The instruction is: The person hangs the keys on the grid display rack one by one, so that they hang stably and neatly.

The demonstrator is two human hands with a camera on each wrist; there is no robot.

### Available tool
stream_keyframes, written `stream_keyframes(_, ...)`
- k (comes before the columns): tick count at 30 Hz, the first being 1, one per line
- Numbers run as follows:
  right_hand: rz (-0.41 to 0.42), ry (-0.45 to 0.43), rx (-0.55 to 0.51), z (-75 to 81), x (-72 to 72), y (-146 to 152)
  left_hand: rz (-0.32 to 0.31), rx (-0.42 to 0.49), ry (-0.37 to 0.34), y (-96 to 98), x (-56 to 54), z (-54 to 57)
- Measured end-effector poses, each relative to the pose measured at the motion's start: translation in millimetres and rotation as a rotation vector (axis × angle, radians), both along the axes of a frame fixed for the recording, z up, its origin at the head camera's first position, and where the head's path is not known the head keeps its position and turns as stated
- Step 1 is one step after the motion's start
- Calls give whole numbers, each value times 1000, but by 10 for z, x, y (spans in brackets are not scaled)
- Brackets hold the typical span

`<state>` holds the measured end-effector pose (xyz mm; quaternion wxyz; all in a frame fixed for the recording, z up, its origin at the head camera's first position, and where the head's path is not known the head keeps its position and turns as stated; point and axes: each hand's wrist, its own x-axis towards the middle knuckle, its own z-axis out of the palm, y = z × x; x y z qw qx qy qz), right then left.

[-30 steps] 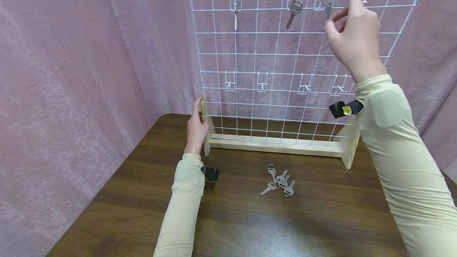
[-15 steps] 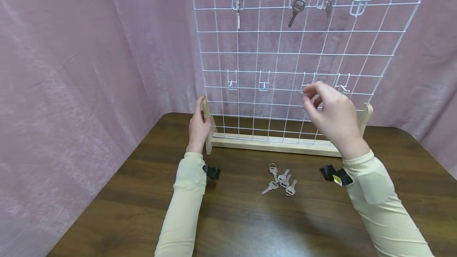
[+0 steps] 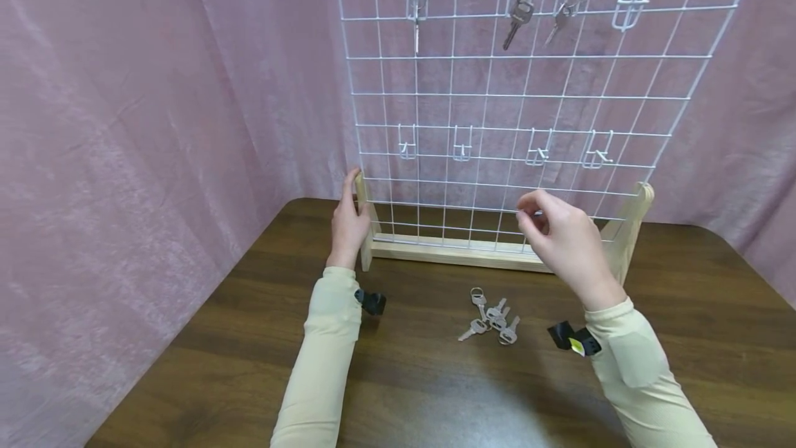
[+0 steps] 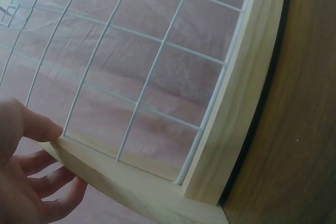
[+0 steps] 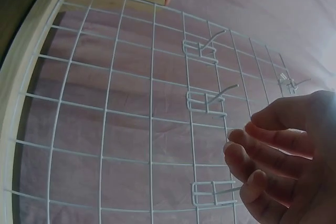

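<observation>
My left hand (image 3: 350,223) grips the left wooden upright (image 4: 105,174) of a stand, its thumb and fingers on either side of the wood. The stand carries a white wire grid (image 3: 435,94). My right hand (image 3: 562,237) is in the air before the grid's lower right, fingers loosely curled and holding nothing. Below and left of it, a small pile of keys (image 3: 497,320) with rings lies on the table. Three hooks in the grid's top row carry a left key (image 3: 417,33), a middle key (image 3: 521,14) and a tilted right key (image 3: 562,16).
A white hook (image 3: 634,9) juts out at the top right of the grid. Several smaller hooks, among them one (image 3: 539,154), form a lower row. The brown wooden table (image 3: 410,386) has pink curtains (image 3: 155,123) behind and to its left.
My right hand has come down from the right hanging key to the grid's lower part. That key now hangs swung to the left. My left hand has kept its place.
</observation>
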<state>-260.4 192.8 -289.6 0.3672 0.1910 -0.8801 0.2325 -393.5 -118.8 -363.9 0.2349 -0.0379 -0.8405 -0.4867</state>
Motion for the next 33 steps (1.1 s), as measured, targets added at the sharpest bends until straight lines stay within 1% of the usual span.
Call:
stream_keyframes(3, 6, -30, 13, -20, -3, -15, 1, -1, -1, 5, -10, -6)
stream_keyframes(5, 14, -65, 35, -22, -5, -23, 5, 4, 3, 1, -8, -8)
stream_keyframes(7, 20, -116, 68, -32, -13, -25, 5, 4, -4, -4, -5, -10)
stream_keyframes(10, 45, -217, 139, -56, -28, -20, -1, 3, -11, -8, 1, -12)
stream_keyframes(13, 96, -321, 241, -95, -57, -7, -1, -4, -13, -7, 4, -11)
stream_keyframes(16, 176, -413, 338, -149, -97, 15, 4, -11, -5, 0, 0, -8)
stream_keyframes(19, 264, -496, 397, -232, -157, 39, 3, -17, 3, 10, -7, -5)
stream_keyframes(22, 331, -549, 435, -348, -234, 53, 1, -20, 5, 15, -11, -6)
stream_keyframes(26, 378, -597, 484, -510, -336, 38, 1, -15, 0, 19, -8, 0)
stream_keyframes(30, 414, -680, 509, -654, -424, 10, -1, -8, -1, 19, -4, 8)
stream_keyframes(33, 415, -731, 523, -735, -459, 0, 1, -12, 2, 18, -13, 5)
